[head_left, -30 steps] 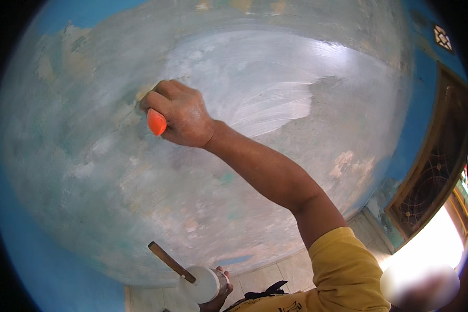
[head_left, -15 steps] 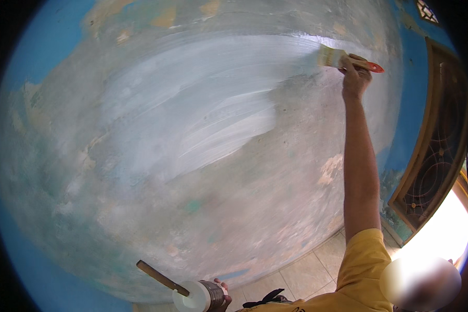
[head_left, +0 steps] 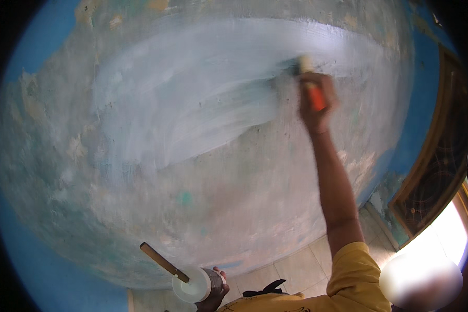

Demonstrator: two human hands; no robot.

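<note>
My right hand (head_left: 317, 117) is raised against the wall, its fingers wrapped round a paintbrush (head_left: 305, 64) with a red-tipped handle. The brush is blurred by motion, its bristle end at the lower edge of a wet white paint patch (head_left: 187, 83). Low in front of my body, my left hand (head_left: 214, 297) grips a paint tub (head_left: 186, 295) with white inside and a dark band around its side. A flat wooden stick (head_left: 161, 260) leans out of the tub. Part of the left hand is hidden behind the tub.
The mottled grey wall (head_left: 255, 177) has rough, peeling spots and blue paint (head_left: 36, 41) at its sides. To the right stands a brown wooden door (head_left: 437, 151) with a patterned panel, beside a bright opening. Pale floor tiles (head_left: 296, 268) run along the wall's foot.
My right hand has swept the brush left and slightly down, and the arm bends more. The white coat reaches further right along its top. My left hand still holds the tub.
</note>
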